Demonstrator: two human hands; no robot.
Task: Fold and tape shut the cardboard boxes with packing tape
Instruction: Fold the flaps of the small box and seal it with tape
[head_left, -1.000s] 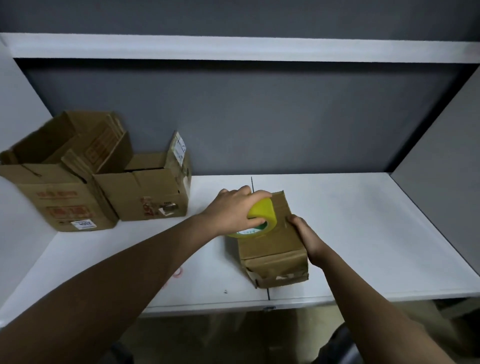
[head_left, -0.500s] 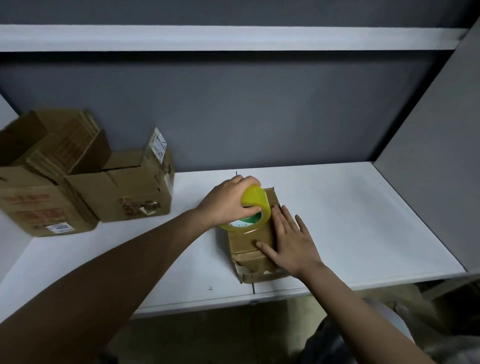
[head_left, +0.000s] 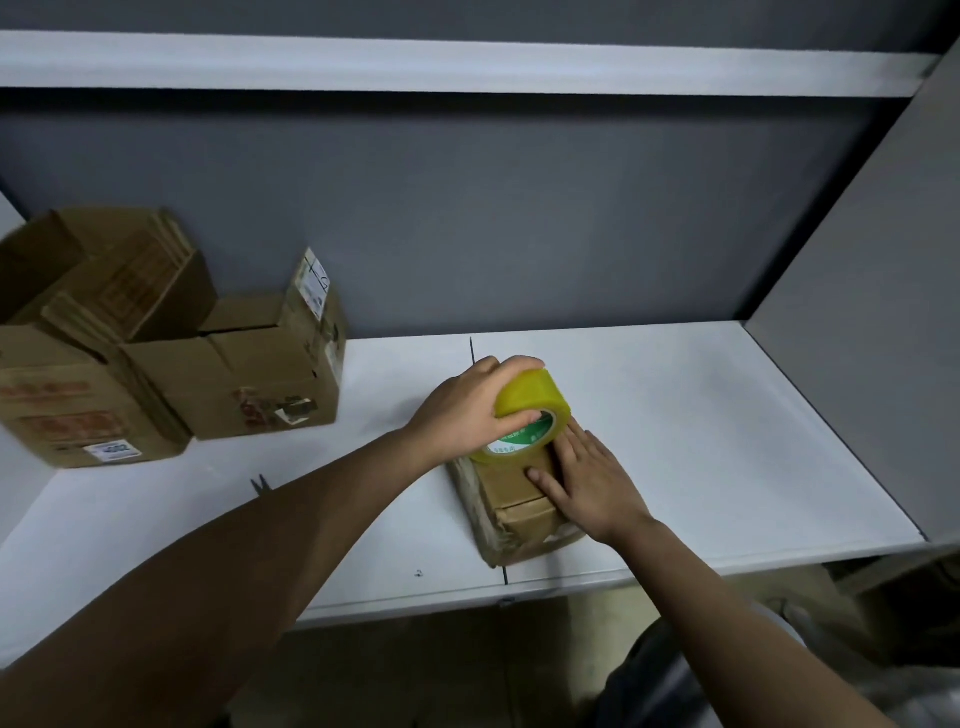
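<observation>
My left hand (head_left: 467, 410) grips the tape roll (head_left: 530, 415) on the small box (head_left: 511, 493); my right hand (head_left: 587, 478), fingers flat, presses the flaps down for taping.

White table (head_left: 675, 415) against grey back wall (head_left: 519, 218); white shelf (head_left: 467, 62) above table, along top of wall; grey side panel (head_left: 872, 364) at right end of table; thin dark seam (head_left: 471, 349) across table middle; small dark mark (head_left: 419, 573) near table front edge.

Three brown cardboard boxes: one small box (head_left: 519, 499) at six o'clock, two open ones (head_left: 88, 364) (head_left: 260, 374) at nine. One yellow tape roll (head_left: 535, 410). Two hands (head_left: 467, 410) (head_left: 587, 478).
</observation>
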